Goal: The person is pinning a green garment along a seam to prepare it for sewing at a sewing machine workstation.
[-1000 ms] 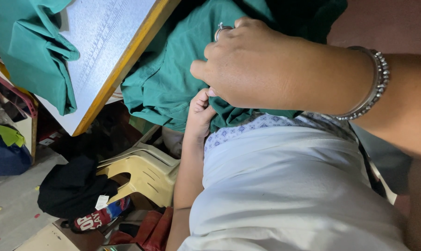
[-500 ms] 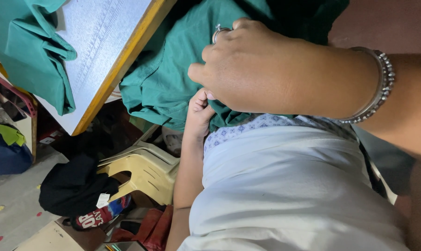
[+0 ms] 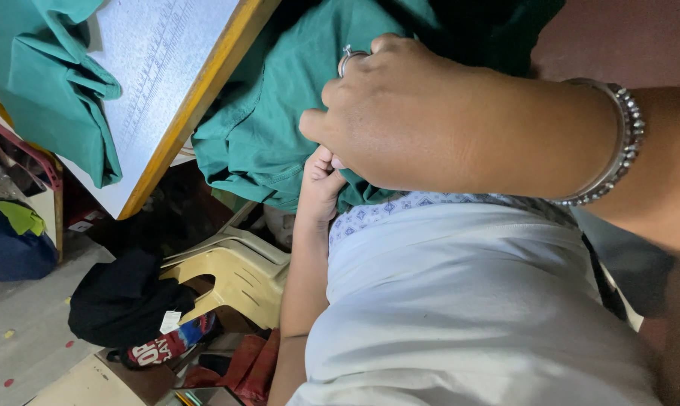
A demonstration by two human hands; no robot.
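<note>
Right hand (image 3: 430, 120) hides left hand (image 3: 321, 177) gripping green cloth (image 3: 280, 113).

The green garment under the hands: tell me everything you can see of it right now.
The green garment is a teal woven cloth, matte, crumpled into folds, with a stitched hem along its lower edge. It hangs off the table edge toward the person's lap. The right hand rests on top of it with fingers curled in; the left hand grips its lower fold from below. Its top runs into shadow. A second teal piece drapes over the table's far side.
</note>
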